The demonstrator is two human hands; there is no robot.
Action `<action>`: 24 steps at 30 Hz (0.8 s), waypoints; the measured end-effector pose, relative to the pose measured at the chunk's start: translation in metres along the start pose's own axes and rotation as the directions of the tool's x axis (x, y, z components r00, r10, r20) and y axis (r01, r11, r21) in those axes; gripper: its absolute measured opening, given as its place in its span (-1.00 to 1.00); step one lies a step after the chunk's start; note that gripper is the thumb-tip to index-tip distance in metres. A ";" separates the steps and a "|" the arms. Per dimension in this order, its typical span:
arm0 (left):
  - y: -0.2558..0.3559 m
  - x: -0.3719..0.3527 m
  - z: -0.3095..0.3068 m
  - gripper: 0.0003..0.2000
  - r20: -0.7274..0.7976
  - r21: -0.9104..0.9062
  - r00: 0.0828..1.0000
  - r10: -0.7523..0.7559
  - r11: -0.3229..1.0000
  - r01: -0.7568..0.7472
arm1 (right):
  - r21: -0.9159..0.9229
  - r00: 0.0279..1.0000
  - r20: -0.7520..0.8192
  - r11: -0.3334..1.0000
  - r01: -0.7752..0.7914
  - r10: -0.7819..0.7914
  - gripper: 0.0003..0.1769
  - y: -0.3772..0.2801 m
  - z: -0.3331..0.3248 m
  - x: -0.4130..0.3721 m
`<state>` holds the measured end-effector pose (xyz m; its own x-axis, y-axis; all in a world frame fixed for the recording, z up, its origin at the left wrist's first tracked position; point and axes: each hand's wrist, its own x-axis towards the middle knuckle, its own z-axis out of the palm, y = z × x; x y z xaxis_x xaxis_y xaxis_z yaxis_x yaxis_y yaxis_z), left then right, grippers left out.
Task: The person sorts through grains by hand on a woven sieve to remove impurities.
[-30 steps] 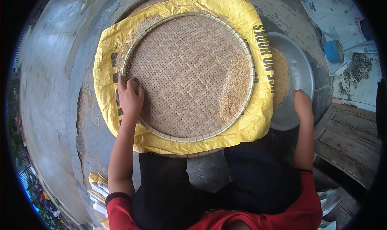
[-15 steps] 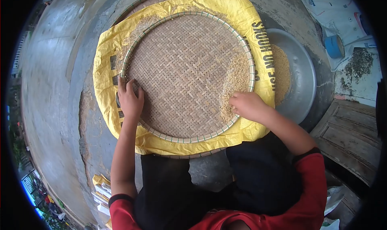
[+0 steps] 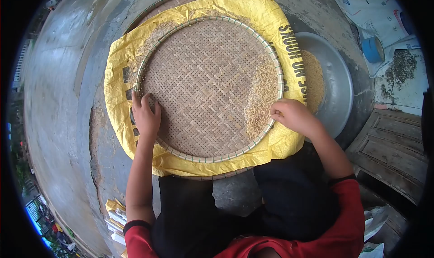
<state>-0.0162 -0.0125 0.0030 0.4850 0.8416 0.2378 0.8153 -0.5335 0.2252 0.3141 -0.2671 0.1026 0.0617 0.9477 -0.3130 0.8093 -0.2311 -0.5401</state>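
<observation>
A: Head view: woven tray (image 3: 208,86) on yellow sack (image 3: 280,145), grain (image 3: 261,93) banked at 3 o'clock. Hands?
B: Left hand (image 3: 145,115) at 9 o'clock, grip spread wide, pressing rim. Right hand (image 3: 291,115) at 4 o'clock, grip curled narrow; cannot tell contents.
A: Risk?
B: Spilling grain onto sack, short of metal basin (image 3: 341,91), if tipped unevenly.

I am watching my left grip (image 3: 145,116) resting flat on the round woven bamboo tray (image 3: 203,77), my right grip (image 3: 294,116) curling over its rim beside pale grain (image 3: 261,95).
</observation>
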 end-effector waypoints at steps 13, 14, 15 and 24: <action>0.004 0.001 -0.003 -0.65 0.024 -0.019 0.999 -0.028 0.999 0.029 | -0.172 0.760 -0.442 0.786 -0.593 0.477 -0.83 0.043 -0.026 -0.041; 0.002 0.000 -0.002 -0.65 0.026 -0.021 0.999 -0.023 0.999 0.023 | -0.114 0.785 -0.416 0.830 -0.547 0.460 -0.82 0.034 -0.026 -0.032; 0.000 0.000 0.000 -0.64 0.015 -0.012 1.000 -0.004 1.000 0.005 | -0.112 0.781 -0.418 0.827 -0.551 0.464 -0.82 0.030 -0.025 -0.025; -0.002 -0.001 0.002 -0.62 0.003 -0.009 1.000 -0.015 1.000 0.015 | -0.274 0.945 -0.327 0.954 -0.121 0.026 -0.83 0.032 -0.004 0.020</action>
<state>-0.0174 -0.0118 0.0007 0.4738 0.8496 0.2319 0.8196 -0.5217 0.2369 0.3434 -0.2548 0.0828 0.2700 0.9613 -0.0543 0.9247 -0.2746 -0.2636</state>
